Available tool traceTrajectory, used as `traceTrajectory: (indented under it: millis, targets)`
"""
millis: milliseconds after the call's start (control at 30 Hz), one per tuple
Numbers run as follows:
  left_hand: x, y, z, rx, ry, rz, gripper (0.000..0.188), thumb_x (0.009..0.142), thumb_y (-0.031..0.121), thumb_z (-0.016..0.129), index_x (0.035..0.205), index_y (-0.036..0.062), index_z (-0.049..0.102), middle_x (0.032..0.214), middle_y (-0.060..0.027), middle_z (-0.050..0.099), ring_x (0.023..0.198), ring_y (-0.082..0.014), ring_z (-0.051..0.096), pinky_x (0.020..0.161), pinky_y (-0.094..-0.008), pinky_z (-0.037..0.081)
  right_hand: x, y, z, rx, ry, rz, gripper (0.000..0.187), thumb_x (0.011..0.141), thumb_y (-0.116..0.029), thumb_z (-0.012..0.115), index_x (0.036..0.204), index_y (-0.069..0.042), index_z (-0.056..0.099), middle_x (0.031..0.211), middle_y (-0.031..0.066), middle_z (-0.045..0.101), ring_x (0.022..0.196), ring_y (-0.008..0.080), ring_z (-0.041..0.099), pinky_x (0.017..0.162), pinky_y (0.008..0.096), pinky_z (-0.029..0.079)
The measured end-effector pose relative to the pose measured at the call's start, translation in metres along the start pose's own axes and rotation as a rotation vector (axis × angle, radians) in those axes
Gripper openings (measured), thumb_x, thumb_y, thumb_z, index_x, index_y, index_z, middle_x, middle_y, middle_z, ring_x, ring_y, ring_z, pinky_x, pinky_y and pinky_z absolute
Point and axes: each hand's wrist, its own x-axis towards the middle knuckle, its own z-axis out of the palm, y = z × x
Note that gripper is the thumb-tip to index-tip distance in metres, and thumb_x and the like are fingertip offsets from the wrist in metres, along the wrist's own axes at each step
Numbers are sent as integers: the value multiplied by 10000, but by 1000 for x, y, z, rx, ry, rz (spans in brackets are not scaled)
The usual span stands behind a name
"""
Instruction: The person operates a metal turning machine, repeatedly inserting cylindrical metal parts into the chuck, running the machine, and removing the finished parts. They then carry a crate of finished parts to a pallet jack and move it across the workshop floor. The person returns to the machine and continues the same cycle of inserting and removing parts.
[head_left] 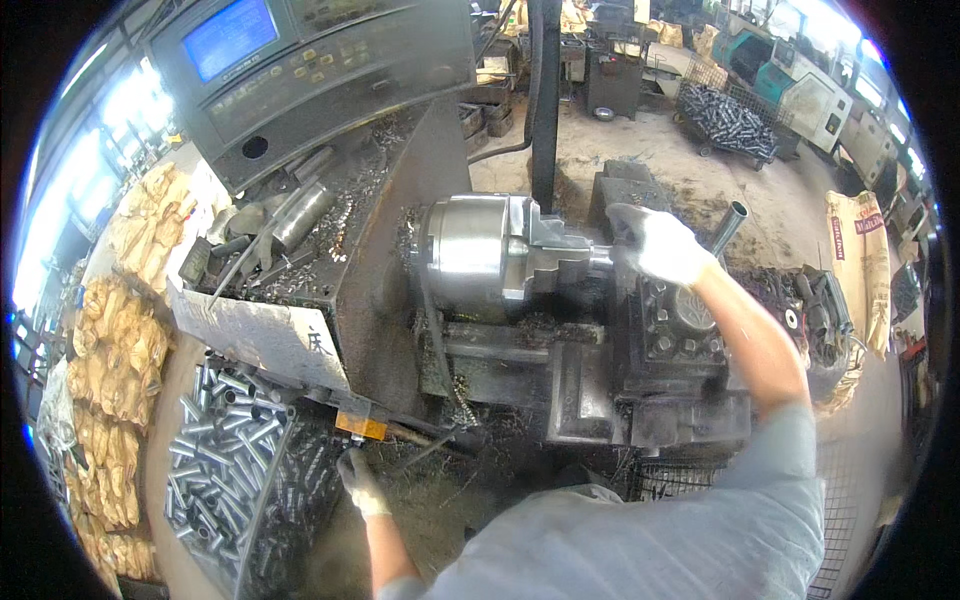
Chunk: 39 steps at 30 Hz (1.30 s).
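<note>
At the lathe's bright steel chuck (470,245), my right hand (660,245), in a white glove, has its fingers closed around the outer end of a short metal tube (600,256). The tube's other end sits between the stepped chuck jaws (550,258). My left hand (362,487), gloved with darkened fingertips, is low at the machine's front, just below an orange box (360,426). Its fingers are drawn together, and what they grip is too small to make out. Beneath my right forearm is the dark, bolted tool block (680,325).
A bin of cut metal tubes (225,460) stands at the lower left, beside stacked brown sacks (115,380). Above the chip-strewn ledge is a control panel (320,75) with a blue screen. Another tube (730,225) sticks up behind the tool block. A loaded cart (728,120) stands farther back.
</note>
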Motion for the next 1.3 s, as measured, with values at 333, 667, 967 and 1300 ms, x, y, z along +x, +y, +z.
traceTrajectory:
  millis: [333, 667, 967, 1300]
  targets:
    - [12, 329, 112, 153, 0, 1368, 450, 863, 12, 686, 1304, -61, 635, 1114, -293, 704, 1021, -401, 701, 958, -509, 558, -198, -98, 66, 692, -209, -96, 424, 857, -117, 803, 1262, -29, 716, 1133, 159, 776, 1011, 248, 768, 904, 347, 605]
    - [77, 486, 226, 767, -169, 902, 889, 967, 264, 662, 1685, 151, 149, 1207, -293, 705, 1068, -410, 736, 912, -488, 595, -259, -61, 129, 736, -279, 187, 420, 874, -219, 797, 1271, -103, 723, 1097, 123, 778, 1016, 279, 766, 897, 380, 609]
    - [-134, 101, 30, 310, -701, 600, 191, 904, 250, 728, 972, 72, 708, 899, -179, 714, 835, -391, 701, 736, -455, 563, -237, -118, 188, 773, -662, -106, 352, 890, -172, 769, 1216, -45, 733, 1111, 145, 780, 1018, 248, 762, 922, 374, 592]
    - [-641, -245, -358, 139, 1233, -1268, 381, 1012, 310, 546, 1233, 45, 708, 1248, -241, 703, 1210, -336, 675, 1013, -415, 515, -260, -388, 247, 835, -665, -626, 274, 945, -64, 710, 1200, 37, 723, 1058, 104, 759, 939, 175, 707, 890, 319, 569]
